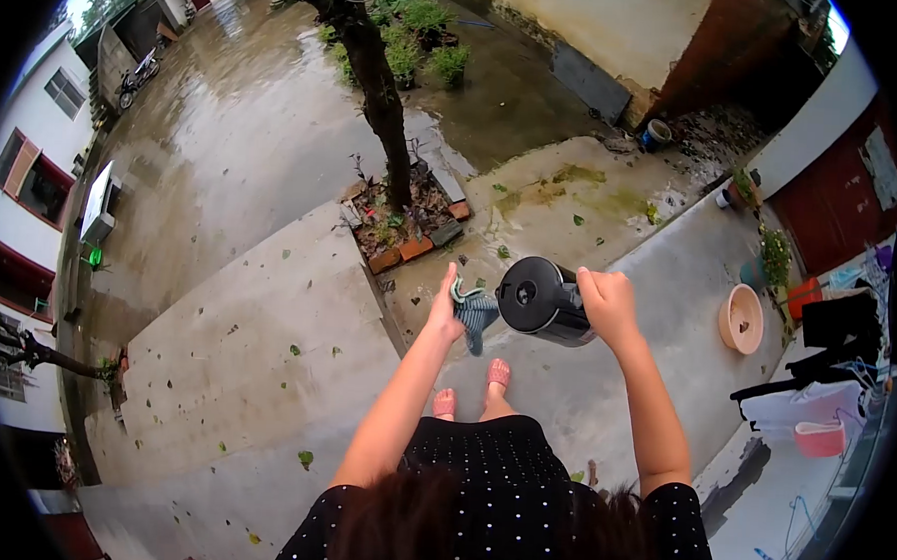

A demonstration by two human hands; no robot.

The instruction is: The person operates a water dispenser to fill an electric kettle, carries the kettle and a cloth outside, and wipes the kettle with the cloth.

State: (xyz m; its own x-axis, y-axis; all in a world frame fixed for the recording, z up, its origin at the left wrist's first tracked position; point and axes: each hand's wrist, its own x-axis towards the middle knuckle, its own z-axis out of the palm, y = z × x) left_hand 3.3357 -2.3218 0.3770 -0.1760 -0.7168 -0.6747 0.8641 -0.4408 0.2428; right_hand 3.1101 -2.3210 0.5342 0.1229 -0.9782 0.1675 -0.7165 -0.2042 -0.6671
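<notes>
My right hand (610,305) is closed around the handle of a black electric kettle (531,296), held out in front of me with its round lid toward my view. Just left of the kettle, my left hand (446,305) has a grey-green striped cloth (475,319) against its palm, and the cloth hangs down from it. Cloth and kettle overlap at the kettle's left side in this view. The left fingers point up and away from me, partly hidden behind the cloth. Below both hands are my feet in pink sandals (499,372).
A tree (381,97) rises from a brick-edged bed (415,247) ahead. Wet concrete (225,120) spreads beyond it. To the right are a pink basin (741,320), potted plants (775,256) and hanging laundry (835,332). Fallen leaves dot the paving.
</notes>
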